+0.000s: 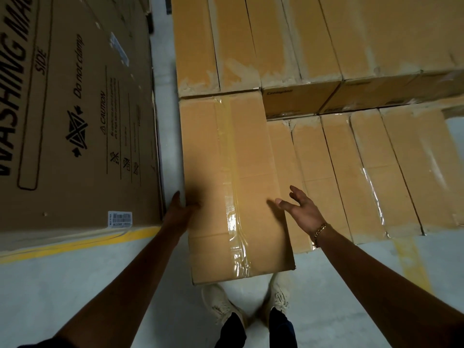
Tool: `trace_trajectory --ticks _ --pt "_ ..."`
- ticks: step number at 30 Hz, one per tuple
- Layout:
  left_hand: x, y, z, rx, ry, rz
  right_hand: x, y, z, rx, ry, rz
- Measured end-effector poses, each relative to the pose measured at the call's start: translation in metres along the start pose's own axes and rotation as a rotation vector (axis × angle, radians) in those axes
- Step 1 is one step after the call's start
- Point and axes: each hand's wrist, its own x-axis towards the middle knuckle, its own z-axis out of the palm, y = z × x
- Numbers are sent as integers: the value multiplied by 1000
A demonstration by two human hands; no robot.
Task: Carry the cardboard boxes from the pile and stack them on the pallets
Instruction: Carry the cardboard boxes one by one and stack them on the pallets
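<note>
A long taped cardboard box [233, 172] lies in front of me, its near end jutting out over the floor. It sits higher than the lower row of boxes [364, 177] to its right. My left hand [179, 209] grips the box's left edge, thumb on top. My right hand [302, 209] hovers with spread fingers just off the box's right edge, holding nothing. More stacked boxes [288, 38] rise behind, one layer higher.
A large washing machine carton [75, 116] stands close on the left, leaving a narrow floor gap beside the box. Yellow floor lines [75, 243] run under it and at the right. My shoes [221, 305] stand on grey floor below the box's near end.
</note>
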Motion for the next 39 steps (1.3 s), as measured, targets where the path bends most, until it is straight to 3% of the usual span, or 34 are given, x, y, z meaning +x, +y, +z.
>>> trace_trajectory --ticks 5,13,23,29,39 --pt "-31 21 -21 50 -14 71 -49 -32 -30 -12 29 -45" --pt "-150 103 -45 274 -10 269 -142 -86 -81 -19 58 -110" --pt "-261 147 -35 531 -41 425 -248 -84 -142 -80 86 -190" --pt "-315 183 42 712 -170 508 -304 -36 -220 -114 158 -214" --pt "-428 257 261 761 -277 751 -376 71 -403 -43 331 -233"
